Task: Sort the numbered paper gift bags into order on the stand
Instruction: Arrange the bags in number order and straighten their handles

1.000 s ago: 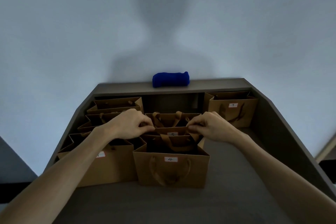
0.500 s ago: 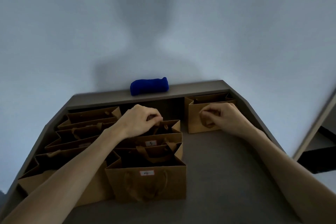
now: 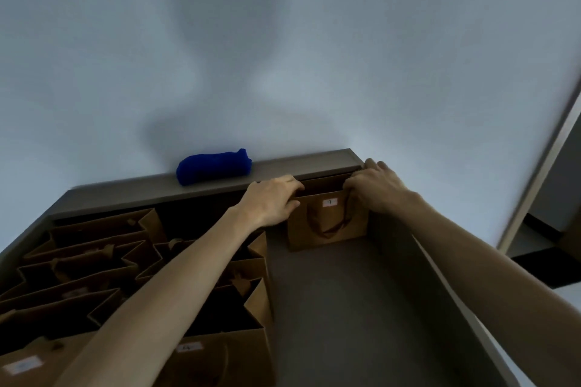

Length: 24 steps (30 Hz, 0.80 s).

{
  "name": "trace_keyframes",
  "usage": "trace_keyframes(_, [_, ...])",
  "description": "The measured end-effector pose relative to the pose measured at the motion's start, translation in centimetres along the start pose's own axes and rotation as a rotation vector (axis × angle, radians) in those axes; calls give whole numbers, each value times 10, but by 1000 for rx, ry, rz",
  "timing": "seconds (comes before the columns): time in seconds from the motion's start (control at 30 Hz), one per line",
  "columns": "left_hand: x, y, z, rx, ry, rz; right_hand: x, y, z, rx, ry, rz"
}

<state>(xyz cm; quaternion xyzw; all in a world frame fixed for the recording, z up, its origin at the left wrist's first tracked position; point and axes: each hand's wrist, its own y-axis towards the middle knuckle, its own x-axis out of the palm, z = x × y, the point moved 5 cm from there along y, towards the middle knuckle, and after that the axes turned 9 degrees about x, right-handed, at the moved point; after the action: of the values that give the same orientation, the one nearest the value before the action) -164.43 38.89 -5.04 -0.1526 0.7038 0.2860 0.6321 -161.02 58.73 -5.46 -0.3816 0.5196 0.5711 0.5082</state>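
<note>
Left hand (image 3: 273,200) and right hand (image 3: 375,186) pinch the top corners of the brown paper gift bag numbered 7 (image 3: 327,223); it stands far right, its long axis running left-right between them.

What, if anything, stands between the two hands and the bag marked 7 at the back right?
Nothing visible: the left hand and right hand already grip the top edge of the bag marked 7.

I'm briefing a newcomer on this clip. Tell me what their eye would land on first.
First, the two hands at the far right corner of the stand: the left hand and right hand grip the top corners of the bag marked 7, which stands alone. Next, the bright blue cloth lying on the stand's back ledge. Then the crowded rows of brown bags filling the left side.
</note>
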Motion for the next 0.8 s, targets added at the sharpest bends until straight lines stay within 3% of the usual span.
trace_keyframes(0.2, [19, 15, 2, -40, 6, -116, 9, -3, 7, 14, 74, 13])
trace_keyframes(0.5, [-17, 9, -18, -68, -342, 3, -33, -3, 22, 27, 457, 90])
trace_keyframes(0.8, [-35, -15, -39, -110, -292, 60, -46, 1, -2, -19, 549, 115])
